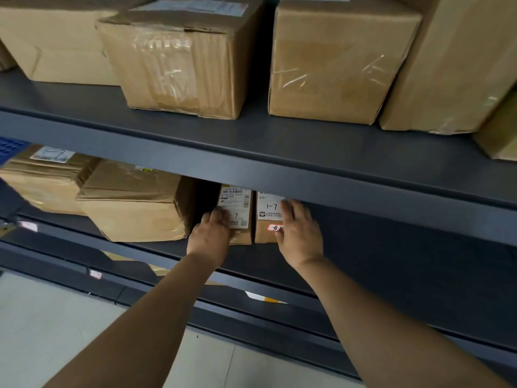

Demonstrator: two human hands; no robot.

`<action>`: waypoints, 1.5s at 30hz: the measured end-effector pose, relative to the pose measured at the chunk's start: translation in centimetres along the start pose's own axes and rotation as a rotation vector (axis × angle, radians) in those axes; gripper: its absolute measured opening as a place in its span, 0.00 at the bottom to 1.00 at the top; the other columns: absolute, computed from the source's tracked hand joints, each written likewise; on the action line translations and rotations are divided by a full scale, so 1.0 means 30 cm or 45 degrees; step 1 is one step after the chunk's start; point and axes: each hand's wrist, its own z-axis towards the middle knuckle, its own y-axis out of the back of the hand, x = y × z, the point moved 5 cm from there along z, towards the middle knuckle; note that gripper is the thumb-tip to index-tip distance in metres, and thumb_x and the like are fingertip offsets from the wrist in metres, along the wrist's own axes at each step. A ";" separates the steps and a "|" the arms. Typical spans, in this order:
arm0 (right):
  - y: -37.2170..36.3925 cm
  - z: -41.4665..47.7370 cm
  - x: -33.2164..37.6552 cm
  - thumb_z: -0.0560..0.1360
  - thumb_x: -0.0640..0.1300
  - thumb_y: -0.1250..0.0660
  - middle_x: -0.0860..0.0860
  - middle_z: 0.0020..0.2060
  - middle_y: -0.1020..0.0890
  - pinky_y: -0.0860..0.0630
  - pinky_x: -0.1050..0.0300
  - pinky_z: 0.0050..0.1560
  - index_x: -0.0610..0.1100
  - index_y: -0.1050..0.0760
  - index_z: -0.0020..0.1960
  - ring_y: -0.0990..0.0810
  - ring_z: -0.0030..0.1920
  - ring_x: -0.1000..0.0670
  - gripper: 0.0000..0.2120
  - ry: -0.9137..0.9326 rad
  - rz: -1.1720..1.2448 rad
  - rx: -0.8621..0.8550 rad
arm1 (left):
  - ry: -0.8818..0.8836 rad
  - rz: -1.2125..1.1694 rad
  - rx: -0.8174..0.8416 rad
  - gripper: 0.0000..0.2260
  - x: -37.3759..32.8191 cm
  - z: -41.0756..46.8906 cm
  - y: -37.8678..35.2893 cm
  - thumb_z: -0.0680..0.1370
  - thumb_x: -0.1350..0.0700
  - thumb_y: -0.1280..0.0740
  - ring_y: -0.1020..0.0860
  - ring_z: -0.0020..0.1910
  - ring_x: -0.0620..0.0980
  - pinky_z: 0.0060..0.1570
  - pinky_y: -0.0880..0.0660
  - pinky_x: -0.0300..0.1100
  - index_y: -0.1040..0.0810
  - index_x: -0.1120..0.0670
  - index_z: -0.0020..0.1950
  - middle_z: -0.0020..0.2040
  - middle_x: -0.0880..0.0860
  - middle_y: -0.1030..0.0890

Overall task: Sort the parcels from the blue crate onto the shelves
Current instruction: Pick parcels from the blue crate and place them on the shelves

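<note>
Left hand (209, 236): gripped the left parcel (237, 204).
Right hand (299, 233): lay flat against the right parcel (265, 233).
Risk: my uneven push could have toppled both.

On a grey shelf (391, 247) beneath larger boxes (181, 60), the left hand (212, 233) holds the left parcel (239, 204); the right hand (300, 233) lies flat against the right parcel (265, 217) beside it.

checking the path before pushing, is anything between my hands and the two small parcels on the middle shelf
Nothing visible. The left hand touches the left small parcel and the right hand touches the right small parcel directly. A larger box stands to their left, apart from them. Whatever is behind them is hidden under the upper shelf.
</note>
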 end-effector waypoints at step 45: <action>1.001 -2.909 -0.019 0.75 0.51 0.35 0.48 0.63 0.29 0.33 0.51 0.62 0.47 0.33 0.68 0.32 0.64 0.45 0.23 -1.812 -0.444 0.047 | -1.981 0.002 -0.158 0.29 -1.283 -2.289 0.226 0.77 0.54 0.34 0.37 0.71 0.52 0.64 0.34 0.47 0.41 0.54 0.75 0.71 0.51 0.32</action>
